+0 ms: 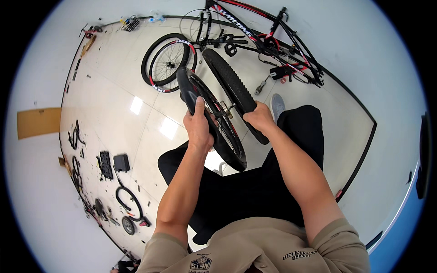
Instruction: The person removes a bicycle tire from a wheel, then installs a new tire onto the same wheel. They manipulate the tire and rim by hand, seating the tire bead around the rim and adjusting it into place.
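Note:
My left hand (198, 125) is closed round a spoked bicycle wheel (234, 150), its thumb lying along the smooth black rubber on the outer edge. I cannot tell whether that rubber is an inner tube or a tyre. The wheel's silver hub (225, 109) shows between my hands. Just to the right, a black knobby bicycle tyre (227, 78) stands tilted beside the wheel, and my right hand (260, 117) grips its near right side. Both are held between my knees, above the floor tiles. My right fingertips are partly hidden behind the tyre.
A black and red bicycle frame (255, 36) lies along the far wall. A red-and-white rim (157, 82) and another tyre (144, 63) rest at its left. A grey-handled tool (260, 87) lies near my shoe (277, 105). Black cases (121, 162) and scattered parts are at left.

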